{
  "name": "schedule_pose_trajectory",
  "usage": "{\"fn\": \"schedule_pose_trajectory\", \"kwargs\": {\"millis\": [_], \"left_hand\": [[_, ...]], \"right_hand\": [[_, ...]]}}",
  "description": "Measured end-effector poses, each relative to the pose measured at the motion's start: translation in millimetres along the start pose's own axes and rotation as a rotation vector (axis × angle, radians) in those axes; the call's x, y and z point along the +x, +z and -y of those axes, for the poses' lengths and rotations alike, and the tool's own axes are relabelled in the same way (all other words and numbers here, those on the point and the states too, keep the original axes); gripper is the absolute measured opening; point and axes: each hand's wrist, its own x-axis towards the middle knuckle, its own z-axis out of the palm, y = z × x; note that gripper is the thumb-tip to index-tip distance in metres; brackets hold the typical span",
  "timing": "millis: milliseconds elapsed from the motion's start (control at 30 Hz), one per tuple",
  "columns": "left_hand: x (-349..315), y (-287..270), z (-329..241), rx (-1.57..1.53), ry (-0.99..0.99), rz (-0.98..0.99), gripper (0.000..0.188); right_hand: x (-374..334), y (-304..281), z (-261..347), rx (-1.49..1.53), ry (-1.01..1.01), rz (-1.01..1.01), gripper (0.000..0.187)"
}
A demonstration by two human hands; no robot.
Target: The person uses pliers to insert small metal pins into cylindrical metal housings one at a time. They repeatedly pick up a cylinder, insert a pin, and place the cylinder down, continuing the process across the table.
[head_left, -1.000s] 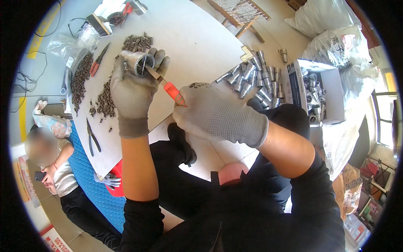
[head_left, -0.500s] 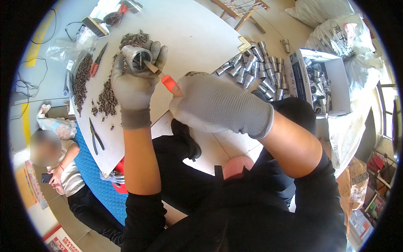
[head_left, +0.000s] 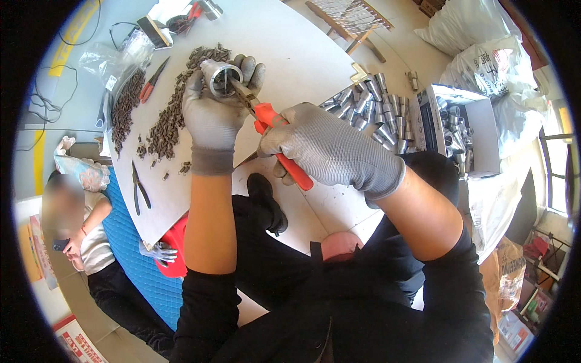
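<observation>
My left hand (head_left: 213, 124), in a grey work glove, is closed around a hollow silvery metal sleeve (head_left: 212, 72), its open mouth tilted toward the right. Inside the mouth a thin upright strip shows; what it is I cannot make out. In my right hand (head_left: 330, 145), also gloved, are red-handled pliers (head_left: 296, 173). One handle sticks out below the fingers, apart from the other. The jaws (head_left: 243, 95) reach to the sleeve's rim, and their tips are partly hidden there. Close beyond the left hand lie heaps of small dark brown metal pieces (head_left: 163, 130) on the white table (head_left: 296, 57).
Red-handled cutters (head_left: 154, 78) and black pliers (head_left: 140, 187) lie at the table's left. Many metal sleeves (head_left: 387, 112) are piled at right, beside a cardboard box (head_left: 484, 130) holding more. A person (head_left: 97, 212) with a phone sits at the left. A wooden stool (head_left: 348, 18) stands beyond the table.
My right hand has turned, so the pliers' red handles now show spread apart. Both hands and the sleeve appear slightly farther right and lower, and the whole view has shifted a little.
</observation>
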Motion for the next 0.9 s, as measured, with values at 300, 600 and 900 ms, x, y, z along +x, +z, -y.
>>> {"fn": "schedule_pose_trajectory", "kwargs": {"millis": [300, 600, 900], "left_hand": [[-8, -6, -5, -0.015, -0.002, 0.1, 0.044], [-11, 7, -2, -0.023, -0.01, -0.046, 0.04], [-17, 18, -6, 0.089, 0.151, 0.074, 0.032]], "right_hand": [[1, 1, 4, -0.086, -0.086, 0.014, 0.016], [-8, 4, 5, 0.066, -0.102, -0.066, 0.014], [-21, 10, 1, 1.358, 0.467, -0.046, 0.025]]}}
